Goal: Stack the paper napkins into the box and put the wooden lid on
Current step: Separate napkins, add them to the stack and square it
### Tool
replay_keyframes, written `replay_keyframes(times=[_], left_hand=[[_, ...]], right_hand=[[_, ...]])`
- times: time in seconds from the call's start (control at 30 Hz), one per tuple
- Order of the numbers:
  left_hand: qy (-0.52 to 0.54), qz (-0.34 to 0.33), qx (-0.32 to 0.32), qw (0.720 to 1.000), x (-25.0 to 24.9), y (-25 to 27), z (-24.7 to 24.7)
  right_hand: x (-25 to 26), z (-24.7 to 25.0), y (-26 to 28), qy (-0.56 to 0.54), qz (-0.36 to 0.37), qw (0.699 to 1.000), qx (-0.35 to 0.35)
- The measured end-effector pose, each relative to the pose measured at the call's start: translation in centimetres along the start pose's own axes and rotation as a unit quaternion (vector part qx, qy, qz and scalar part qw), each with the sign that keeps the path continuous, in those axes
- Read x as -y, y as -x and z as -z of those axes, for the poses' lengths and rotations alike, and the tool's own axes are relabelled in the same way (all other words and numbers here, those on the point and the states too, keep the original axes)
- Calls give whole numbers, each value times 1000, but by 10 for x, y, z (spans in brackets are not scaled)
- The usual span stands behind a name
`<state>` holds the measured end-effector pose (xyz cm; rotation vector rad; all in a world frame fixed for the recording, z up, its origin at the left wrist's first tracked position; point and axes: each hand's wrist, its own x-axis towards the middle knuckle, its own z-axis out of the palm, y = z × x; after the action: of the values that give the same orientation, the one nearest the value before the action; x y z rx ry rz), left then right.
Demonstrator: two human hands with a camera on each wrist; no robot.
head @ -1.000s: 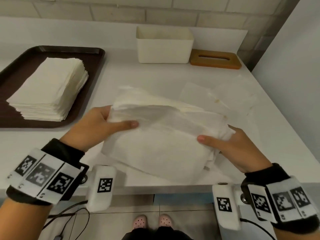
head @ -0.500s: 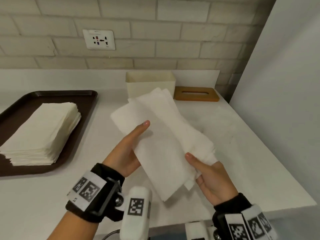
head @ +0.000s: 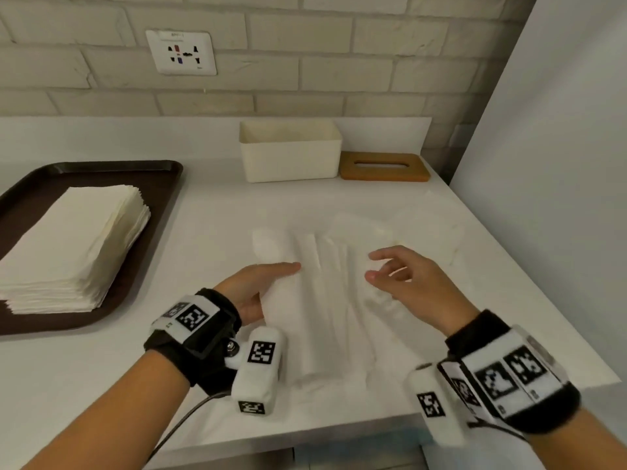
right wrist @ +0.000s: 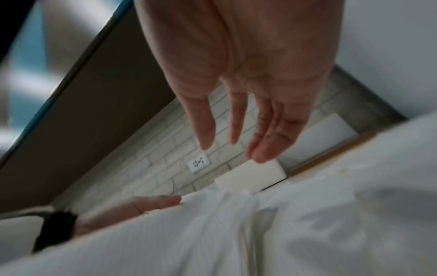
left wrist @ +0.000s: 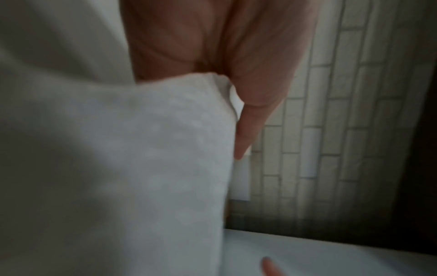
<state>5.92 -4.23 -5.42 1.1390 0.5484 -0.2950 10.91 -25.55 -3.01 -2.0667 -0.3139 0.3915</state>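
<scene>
- Head view, far left: a dark brown tray (head: 159, 184) sits on the white counter (head: 210, 212) and carries a tall, squared stack of paper napkins (head: 71, 245).
- On the brick wall above, a white wall socket (head: 181, 52) is mounted left of centre.
- My left hand (head: 252, 288) lies along the left edge of a loose, fanned bundle of napkins (head: 322, 300) at the front of the counter. Its fingers are straight and pressed together against the paper, and the left wrist view shows the thumb (left wrist: 246, 130) stretched along the napkin edge (left wrist: 165, 149); I am not pinching anything with it.
- That bundle is motion-blurred, so I cannot tell whether it lies flat on the counter or is partly lifted.
- At the back of the counter, against the wall, stands the cream box (head: 291, 161), open at the top. From here I cannot see inside it.
- My right hand (head: 410, 283) hovers over the right side of the bundle with its fingers spread and loosely bent. The right wrist view shows the palm (right wrist: 248, 56) bare and the fingertips (right wrist: 260, 155) clear of the paper.
- Just right of the box, touching or nearly touching it, the wooden lid (head: 385, 166) lies flat on the counter, its slot facing up.
- A plain grey wall (head: 559, 164) closes off the right end of the counter.
</scene>
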Motion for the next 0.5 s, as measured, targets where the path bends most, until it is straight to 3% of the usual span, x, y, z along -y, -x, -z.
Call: replay_keyframes(times=[0.07, 0.2, 0.3, 0.5], left_hand=[[-44, 30, -17, 998, 7, -7, 5], [-77, 29, -12, 997, 6, -15, 9], [-72, 29, 14, 997, 2, -15, 8], [-99, 30, 37, 994, 3, -16, 4]], right_hand=[[4, -10, -17, 72, 4, 995, 67], [7, -41, -49, 128, -122, 969, 175], [12, -56, -64, 190, -142, 958, 161], [26, -68, -68, 201, -150, 959, 133]])
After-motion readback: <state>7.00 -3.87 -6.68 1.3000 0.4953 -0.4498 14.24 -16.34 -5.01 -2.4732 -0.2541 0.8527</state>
